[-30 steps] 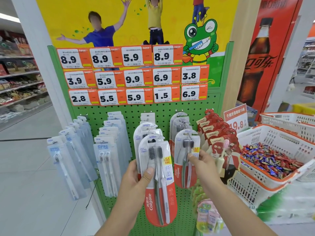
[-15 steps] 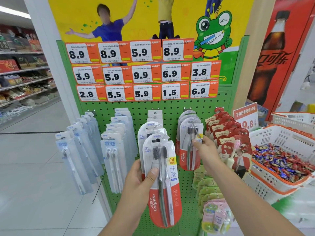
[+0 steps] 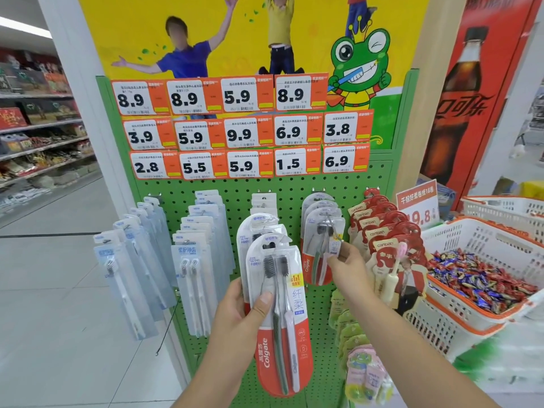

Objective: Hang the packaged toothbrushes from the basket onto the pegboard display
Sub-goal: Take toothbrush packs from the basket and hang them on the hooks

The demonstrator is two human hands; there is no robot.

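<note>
Several toothbrush packs already hang on the green pegboard. At lower centre, the left hand grips a Colgate twin pack not yet hung. Right of it, the right hand pinches a hanging Colgate pack, apparently seating it on its hook.

Illumination is bright, even and diffuse; a ceiling light strip at upper left is the only visible source, and shadows are faint. Mild glare shows on the floor tiles and on the clear toothbrush packages. Wide-angle distortion bends vertical lines at the frame edges, and the left shelves and lower right corner appear soft.
</note>
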